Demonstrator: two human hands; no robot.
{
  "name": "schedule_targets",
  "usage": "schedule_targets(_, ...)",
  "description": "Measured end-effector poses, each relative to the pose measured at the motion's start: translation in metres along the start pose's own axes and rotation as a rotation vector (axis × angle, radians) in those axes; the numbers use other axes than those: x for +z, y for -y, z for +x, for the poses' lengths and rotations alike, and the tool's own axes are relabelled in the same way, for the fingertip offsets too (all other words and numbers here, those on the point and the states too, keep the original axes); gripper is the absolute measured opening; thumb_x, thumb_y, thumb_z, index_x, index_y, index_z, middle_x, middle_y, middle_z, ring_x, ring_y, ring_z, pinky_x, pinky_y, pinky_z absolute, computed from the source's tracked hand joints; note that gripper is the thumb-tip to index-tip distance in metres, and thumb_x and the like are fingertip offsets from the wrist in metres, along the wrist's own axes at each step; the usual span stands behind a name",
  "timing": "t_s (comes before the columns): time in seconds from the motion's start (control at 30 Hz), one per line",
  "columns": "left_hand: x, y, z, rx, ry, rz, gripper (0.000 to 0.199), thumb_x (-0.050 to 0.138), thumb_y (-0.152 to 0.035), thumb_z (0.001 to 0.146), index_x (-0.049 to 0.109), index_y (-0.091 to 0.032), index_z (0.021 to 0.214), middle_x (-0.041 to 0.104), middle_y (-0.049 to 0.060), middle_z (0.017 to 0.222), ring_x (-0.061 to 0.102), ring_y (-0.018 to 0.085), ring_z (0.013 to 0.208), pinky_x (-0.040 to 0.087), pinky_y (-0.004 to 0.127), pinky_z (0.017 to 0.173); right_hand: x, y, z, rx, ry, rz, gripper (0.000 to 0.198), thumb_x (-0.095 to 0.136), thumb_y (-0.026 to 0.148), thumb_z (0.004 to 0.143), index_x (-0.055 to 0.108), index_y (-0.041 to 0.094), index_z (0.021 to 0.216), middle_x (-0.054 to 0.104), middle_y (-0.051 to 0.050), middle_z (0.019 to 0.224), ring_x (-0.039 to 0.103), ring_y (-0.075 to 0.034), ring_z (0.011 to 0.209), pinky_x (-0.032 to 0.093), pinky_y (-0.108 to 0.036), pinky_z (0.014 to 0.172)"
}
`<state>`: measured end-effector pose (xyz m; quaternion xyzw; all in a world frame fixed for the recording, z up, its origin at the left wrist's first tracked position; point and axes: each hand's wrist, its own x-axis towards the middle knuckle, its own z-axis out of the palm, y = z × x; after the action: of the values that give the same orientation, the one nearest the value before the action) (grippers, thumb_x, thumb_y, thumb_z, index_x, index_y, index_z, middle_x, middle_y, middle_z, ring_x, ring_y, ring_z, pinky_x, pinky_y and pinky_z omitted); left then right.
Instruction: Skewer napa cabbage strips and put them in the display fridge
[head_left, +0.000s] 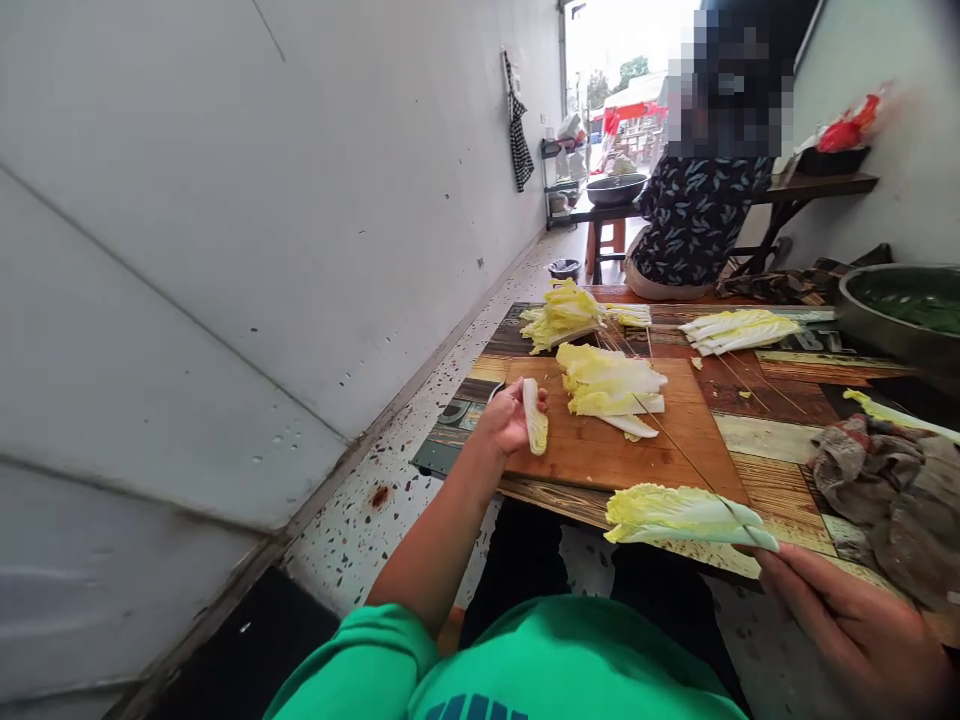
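Observation:
In my left hand (pixel 510 420) is a narrow strip of napa cabbage (pixel 535 418), upright and pale, over the board's left edge. My right hand (pixel 855 620) pinches the white stem end of skewered cabbage leaves (pixel 682 515), which hang level just past the near table edge. A thin wooden skewer (pixel 686 455) passes through that end and points up and left over the board. On the wooden cutting board (pixel 675 440) lies a pile of cut cabbage leaves (pixel 611 380). Behind it sits a second heap of leaves (pixel 562 315).
Skewered leaves (pixel 739 328) lie at the back right of the patterned table (pixel 765 435). A crumpled cloth (pixel 892 490) and a metal basin (pixel 900 305) with greens are on the right. Beyond the table a person (pixel 697 220) sits by a bench with a dark bowl (pixel 616 190).

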<state>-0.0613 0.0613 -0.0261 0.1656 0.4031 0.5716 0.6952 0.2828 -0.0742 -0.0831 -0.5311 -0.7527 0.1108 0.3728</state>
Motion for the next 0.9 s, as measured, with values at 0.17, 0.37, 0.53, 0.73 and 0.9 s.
schedule_targets(0.17,-0.01,0.013,0.002,0.149,-0.033,-0.033,0.009,0.071,-0.01,0.082,0.064,-0.015,0.083,0.064,-0.002,0.067,0.056,0.007,0.057,0.042,0.017,0.058,0.002,0.011,0.003,-0.033,0.079,-0.003,0.026,0.056,0.045,0.092,0.075,0.027,0.09,0.078,0.001,0.083,0.075,-0.02,0.069,0.06,-0.023,0.054)
schedule_targets(0.37,-0.005,0.041,-0.017,0.423,0.043,0.32,0.027,0.089,-0.031,0.062,0.074,-0.014,0.078,0.071,-0.001,0.072,0.06,0.01,0.068,0.043,0.02,0.067,0.002,0.039,0.02,-0.184,0.045,-0.162,0.04,0.044,0.047,0.097,0.074,0.022,0.088,0.079,-0.005,0.086,0.075,-0.022,0.068,0.062,-0.028,0.059)
schedule_targets(0.53,0.001,0.043,-0.039,0.288,0.218,0.256,0.048,0.092,-0.047,0.054,0.076,-0.016,0.088,0.073,0.002,0.072,0.066,0.014,0.06,0.05,0.027,0.064,-0.004,0.042,0.024,-0.315,0.07,-0.253,0.031,0.044,0.036,0.099,0.071,0.021,0.107,0.079,-0.004,0.094,0.075,-0.018,0.069,0.059,-0.024,0.057)
schedule_targets(0.73,0.0,0.041,-0.048,0.115,0.243,0.175,0.041,0.095,-0.04,0.053,0.076,-0.011,0.076,0.072,0.005,0.075,0.063,0.01,0.062,0.048,0.023,0.063,-0.01,0.034,0.017,-0.271,0.084,-0.287,0.029,0.047,0.04,0.098,0.07,0.023,0.102,0.079,-0.003,0.094,0.076,-0.022,0.074,0.062,-0.03,0.065)
schedule_targets(0.9,0.0,0.038,-0.052,0.044,0.284,0.085,0.039,0.095,-0.035,0.056,0.075,-0.009,0.078,0.071,0.004,0.078,0.062,0.009,0.063,0.049,0.023,0.064,-0.016,0.014,0.004,-0.13,0.083,-0.269,0.028,0.053,0.039,0.096,0.069,0.027,0.115,0.076,-0.004,0.113,0.073,-0.031,0.096,0.06,-0.043,0.079)
